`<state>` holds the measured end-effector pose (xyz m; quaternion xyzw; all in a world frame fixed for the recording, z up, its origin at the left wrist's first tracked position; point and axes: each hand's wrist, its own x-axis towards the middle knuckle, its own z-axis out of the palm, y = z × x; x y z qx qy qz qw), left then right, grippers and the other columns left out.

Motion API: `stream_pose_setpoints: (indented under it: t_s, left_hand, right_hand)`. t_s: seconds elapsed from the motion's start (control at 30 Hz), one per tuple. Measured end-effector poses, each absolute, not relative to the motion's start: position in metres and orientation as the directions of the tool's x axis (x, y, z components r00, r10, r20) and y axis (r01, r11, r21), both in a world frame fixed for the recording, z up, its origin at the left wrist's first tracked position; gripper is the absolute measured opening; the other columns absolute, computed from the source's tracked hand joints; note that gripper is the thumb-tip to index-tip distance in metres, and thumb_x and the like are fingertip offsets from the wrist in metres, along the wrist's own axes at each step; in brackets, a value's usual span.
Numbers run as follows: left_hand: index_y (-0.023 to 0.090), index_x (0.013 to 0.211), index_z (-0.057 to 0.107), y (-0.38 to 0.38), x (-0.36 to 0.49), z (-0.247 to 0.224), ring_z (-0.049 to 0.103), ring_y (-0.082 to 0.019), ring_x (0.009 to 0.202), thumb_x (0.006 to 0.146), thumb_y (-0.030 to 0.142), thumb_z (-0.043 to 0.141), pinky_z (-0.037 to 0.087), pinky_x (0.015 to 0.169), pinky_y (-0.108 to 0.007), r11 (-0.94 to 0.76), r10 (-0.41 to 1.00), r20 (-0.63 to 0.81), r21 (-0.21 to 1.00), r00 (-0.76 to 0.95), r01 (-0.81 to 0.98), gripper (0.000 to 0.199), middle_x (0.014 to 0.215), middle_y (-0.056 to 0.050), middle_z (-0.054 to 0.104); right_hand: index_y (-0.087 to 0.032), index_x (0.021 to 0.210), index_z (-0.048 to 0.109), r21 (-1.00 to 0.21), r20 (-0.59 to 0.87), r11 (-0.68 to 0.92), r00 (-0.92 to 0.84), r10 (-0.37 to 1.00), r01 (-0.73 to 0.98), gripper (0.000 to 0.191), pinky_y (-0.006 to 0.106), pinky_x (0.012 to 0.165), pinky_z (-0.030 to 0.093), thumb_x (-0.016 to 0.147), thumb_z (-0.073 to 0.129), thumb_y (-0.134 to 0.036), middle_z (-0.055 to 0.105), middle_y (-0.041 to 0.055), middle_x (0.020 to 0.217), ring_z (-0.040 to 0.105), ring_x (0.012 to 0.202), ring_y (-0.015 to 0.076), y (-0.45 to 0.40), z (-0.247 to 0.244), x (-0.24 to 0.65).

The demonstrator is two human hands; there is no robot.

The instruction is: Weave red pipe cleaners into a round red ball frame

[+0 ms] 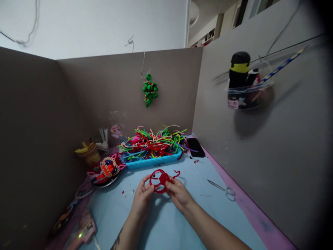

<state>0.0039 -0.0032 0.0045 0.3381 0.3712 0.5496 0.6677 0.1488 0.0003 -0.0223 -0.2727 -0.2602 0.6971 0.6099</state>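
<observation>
Between both hands, above the blue table surface, is a red pipe-cleaner ring [159,171] with a solid red patch inside and a loose curly tail at its right. My left hand [143,194] pinches its left lower edge. With thumb and fingers, my right hand [178,192] grips the right side near the red patch. A small dark bead-like spot shows at the ring's upper left. Beyond the hands stands a blue tray [153,161] heaped with pipe cleaners [156,144] in many colours.
Scissors [223,189] lie at the right and a black phone [195,147] behind them. At the left are a plate of pipe-cleaner figures [109,168] and a pink glue gun [84,229] with a green light. A green ornament [150,91] and a plastic tub [244,92] hang from the partitions.
</observation>
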Motion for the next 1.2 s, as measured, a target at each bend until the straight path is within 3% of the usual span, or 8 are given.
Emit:
stream_pose_setpoints:
  t_s: [0.13, 0.23, 0.33, 0.47, 0.63, 0.73, 0.97, 1.2]
  left_hand:
    - [0.017, 0.115, 0.058, -0.001, 0.003, -0.004, 0.069, -0.02, 0.074, 0.062, 0.034, 0.084, 0.049, 0.072, -0.03, 0.17, 0.985, -0.145, 0.9, 0.092, -0.402, 0.062, 0.085, -0.008, 0.075]
    - [0.019, 0.113, 0.059, 0.0, 0.004, -0.008, 0.066, -0.021, 0.085, 0.06, 0.039, 0.084, 0.05, 0.073, -0.031, 0.056, 0.993, -0.082, 0.956, -0.08, -0.29, 0.061, 0.105, -0.011, 0.07]
    - [0.019, 0.106, 0.062, -0.001, 0.004, -0.01, 0.064, -0.02, 0.085, 0.065, 0.043, 0.078, 0.05, 0.075, -0.031, -0.091, 0.978, 0.064, 0.987, -0.198, -0.132, 0.05, 0.096, -0.007, 0.068]
    - [0.017, 0.103, 0.064, -0.003, 0.005, -0.014, 0.062, -0.018, 0.074, 0.071, 0.045, 0.072, 0.049, 0.072, -0.029, -0.113, 0.989, 0.111, 0.994, -0.101, -0.013, 0.043, 0.08, -0.004, 0.067]
    - [0.014, 0.122, 0.057, -0.004, 0.007, -0.016, 0.065, -0.019, 0.074, 0.073, 0.044, 0.072, 0.049, 0.071, -0.03, -0.059, 0.998, 0.059, 0.997, 0.001, -0.059, 0.059, 0.08, -0.006, 0.072]
    - [0.014, 0.123, 0.06, -0.003, 0.006, -0.013, 0.068, -0.021, 0.079, 0.07, 0.043, 0.075, 0.05, 0.075, -0.031, -0.015, 1.0, 0.018, 0.995, 0.021, -0.097, 0.061, 0.087, -0.009, 0.075]
    - [0.017, 0.103, 0.073, 0.001, 0.0, -0.006, 0.067, -0.026, 0.098, 0.063, 0.04, 0.081, 0.049, 0.088, -0.035, 0.039, 0.988, -0.067, 0.981, -0.139, -0.193, 0.047, 0.103, -0.01, 0.076]
    - [0.018, 0.107, 0.072, 0.0, 0.003, -0.01, 0.065, -0.029, 0.103, 0.065, 0.039, 0.079, 0.047, 0.092, -0.039, 0.018, 0.993, -0.035, 0.989, -0.116, -0.145, 0.048, 0.106, -0.011, 0.074]
  right_hand:
    - [-0.016, 0.084, 0.072, -0.683, -0.094, -0.14, -0.104, 0.99, -0.717, 0.041, 0.031, 0.076, 0.049, 0.055, 0.09, -0.039, 0.075, 0.0065, 0.086, 0.068, 0.076, 0.0193, 0.002, -0.023, 0.149]
    - [-0.017, 0.083, 0.07, -0.723, -0.114, -0.115, -0.046, 0.992, -0.681, 0.042, 0.031, 0.076, 0.048, 0.054, 0.089, -0.042, 0.074, 0.0058, 0.087, 0.067, 0.077, 0.0192, 0.004, -0.026, 0.152]
    - [-0.017, 0.083, 0.07, -0.816, -0.101, -0.091, -0.013, 0.995, -0.571, 0.045, 0.031, 0.076, 0.047, 0.054, 0.087, -0.047, 0.073, 0.0049, 0.085, 0.065, 0.077, 0.0183, 0.005, -0.029, 0.154]
    - [-0.016, 0.084, 0.067, -0.927, -0.028, -0.038, -0.032, 0.999, -0.373, 0.046, 0.033, 0.078, 0.046, 0.058, 0.084, -0.049, 0.071, 0.0051, 0.085, 0.063, 0.079, 0.0197, 0.003, -0.029, 0.155]
    - [-0.016, 0.087, 0.067, -0.981, 0.066, 0.04, -0.135, 0.989, -0.187, 0.041, 0.03, 0.073, 0.046, 0.069, 0.075, -0.051, 0.067, 0.0037, 0.086, 0.06, 0.076, 0.0185, 0.001, -0.03, 0.154]
    - [-0.016, 0.088, 0.068, -0.993, 0.084, 0.068, -0.173, 0.981, -0.098, 0.038, 0.03, 0.075, 0.046, 0.074, 0.072, -0.05, 0.065, 0.0037, 0.088, 0.059, 0.079, 0.0189, 0.001, -0.037, 0.152]
    - [-0.02, 0.093, 0.068, -0.969, 0.056, 0.059, 0.019, 0.998, -0.241, 0.039, 0.032, 0.078, 0.044, 0.067, 0.078, -0.047, 0.067, 0.0057, 0.095, 0.058, 0.089, 0.0223, 0.002, -0.038, 0.152]
    - [-0.018, 0.069, 0.067, -0.91, -0.003, 0.042, 0.109, 0.994, -0.413, 0.028, 0.027, 0.071, 0.04, 0.061, 0.081, -0.041, 0.063, -0.0002, 0.074, 0.053, 0.071, 0.0149, 0.007, -0.028, 0.154]
